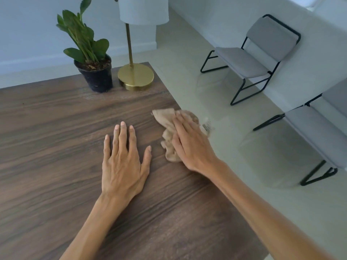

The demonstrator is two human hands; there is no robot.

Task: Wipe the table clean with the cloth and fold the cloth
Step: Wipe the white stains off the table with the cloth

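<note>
Head view takes in one dark wood-grain table (56, 139), one beige cloth (169, 126), one potted plant (90, 53) in a black pot, one lamp (135, 53) with a brass stem and round brass base, and two grey chairs with black frames, one (251, 57) farther off and one (315, 132) nearer at the right edge, both on the pale floor beyond the table; plant and lamp stand side by side at the table's far right corner; the cloth lies crumpled near the right edge of the table, part of it hidden; the right hand (189, 141) lies palm-down on top of it, fingers straight and together, pressing it to the wood; the left hand (124, 162) rests flat on the bare tabletop just beside the cloth, fingers spread wide, holding nothing; both forearms reach in from the near edge.
</note>
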